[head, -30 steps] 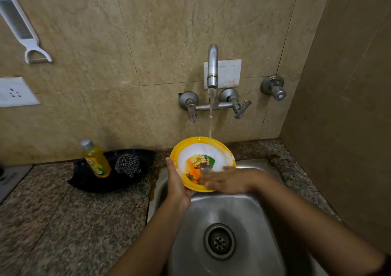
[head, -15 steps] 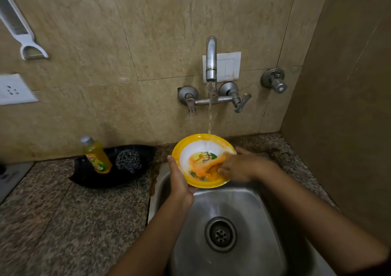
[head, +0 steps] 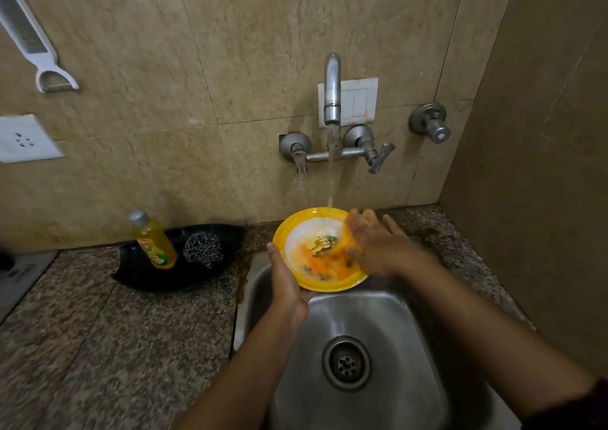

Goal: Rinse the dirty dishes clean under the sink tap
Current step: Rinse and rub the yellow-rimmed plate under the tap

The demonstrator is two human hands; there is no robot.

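A yellow-rimmed bowl with a white centre and orange smears is tilted over the back of the steel sink. My left hand grips its left rim from below, thumb on the edge. My right hand lies with spread fingers against the bowl's right side; its fingers are blurred. Water runs from the wall tap in a thin stream onto the bowl's upper part.
On the granite counter left of the sink sits a black tray holding a yellow soap bottle and a steel scrubber. The drain lies in the basin. A side wall stands close on the right.
My right hand has moved up from the bowl's lower right edge to its upper right side, fingers now spread. The orange smear has spread across the bowl. The left hand keeps its hold.
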